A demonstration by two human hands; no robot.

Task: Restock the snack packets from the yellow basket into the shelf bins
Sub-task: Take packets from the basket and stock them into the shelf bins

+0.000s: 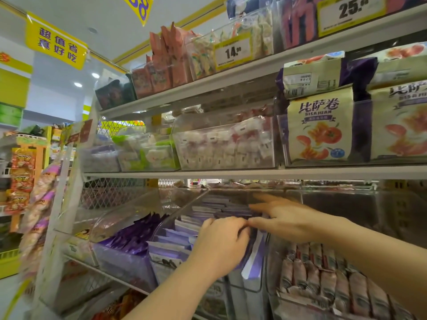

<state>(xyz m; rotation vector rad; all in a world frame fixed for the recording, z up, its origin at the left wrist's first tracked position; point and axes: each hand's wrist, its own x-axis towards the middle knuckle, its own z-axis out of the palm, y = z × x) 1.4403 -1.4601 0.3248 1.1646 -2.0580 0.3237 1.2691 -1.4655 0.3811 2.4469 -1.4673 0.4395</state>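
Both my hands reach into a clear plastic shelf bin (pixel 161 229) filled with light purple and white snack packets (pixel 175 241). My left hand (pixel 221 245) curls its fingers round a few of these packets at the bin's right side. My right hand (pixel 284 218) comes in from the right; its thumb and a finger pinch the packet tops beside the left fingertips, and its other fingers stretch out over the stack toward the back. The yellow basket is out of view.
A bin of dark purple packets (pixel 131 243) sits to the left, and a bin of pink-and-white packets (pixel 323 280) to the right. The shelf above (pixel 231 174) carries more clear bins and large tomato-print bags (pixel 321 130). A rack of hanging snacks (pixel 20 176) stands at far left.
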